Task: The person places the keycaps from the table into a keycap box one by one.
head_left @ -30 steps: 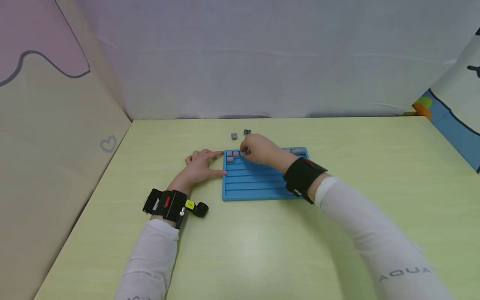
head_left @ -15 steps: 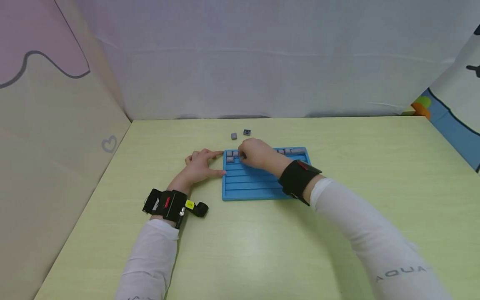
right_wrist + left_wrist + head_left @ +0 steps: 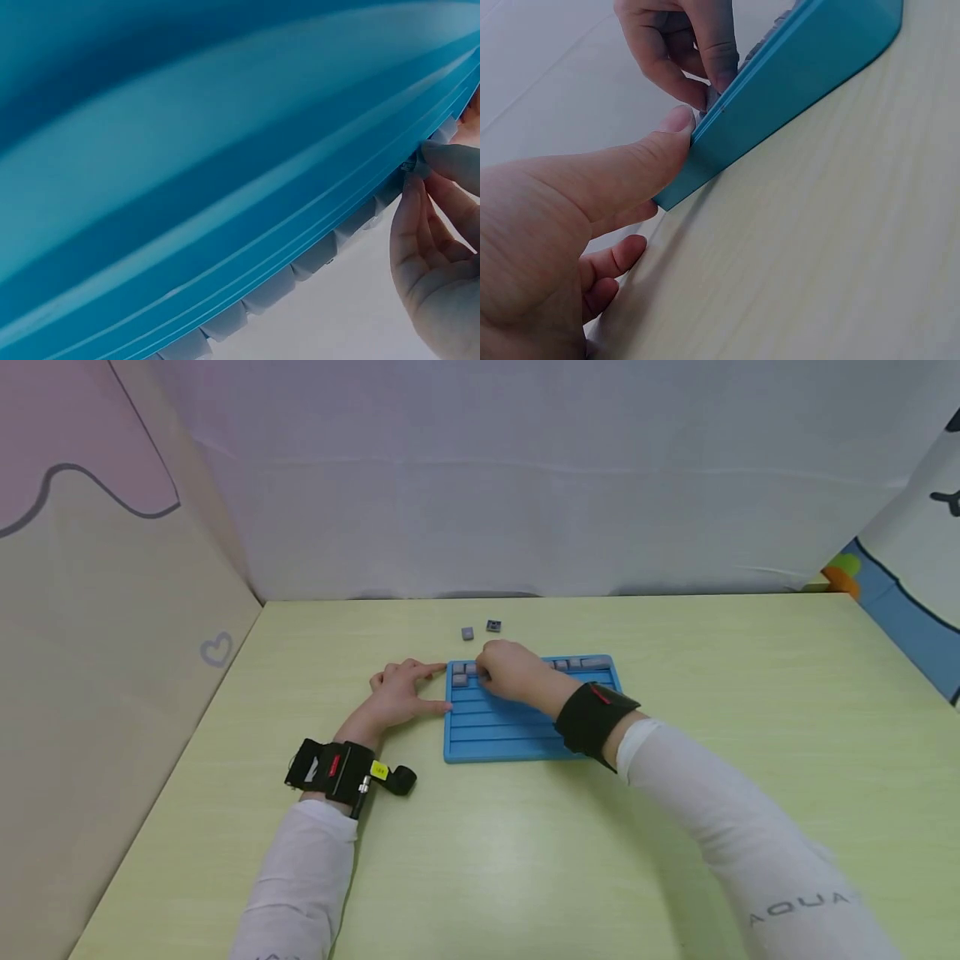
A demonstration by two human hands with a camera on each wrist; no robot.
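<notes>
A blue grooved tray (image 3: pixel 517 727) lies on the yellow-green table. Grey tiles (image 3: pixel 459 674) fill part of its far rows, with more at the far right (image 3: pixel 588 663). My right hand (image 3: pixel 486 673) is over the tray's far-left corner and pinches a small grey tile (image 3: pixel 411 166) at the row of tiles (image 3: pixel 300 262). Beside the tray's left edge, my left hand (image 3: pixel 442 687) lies flat on the table. Its thumb (image 3: pixel 630 169) presses on the tray's side wall (image 3: pixel 795 67), and the forefinger reaches to the far corner.
Two loose grey tiles (image 3: pixel 468 633) (image 3: pixel 493 626) lie on the table just beyond the tray. Fabric walls close off the back and the left side. A coloured panel (image 3: pixel 892 602) stands at the far right. Black wrist straps sit on both arms.
My right hand and forearm have shifted slightly left and nearer along the tray's far rows. The left hand has not moved.
</notes>
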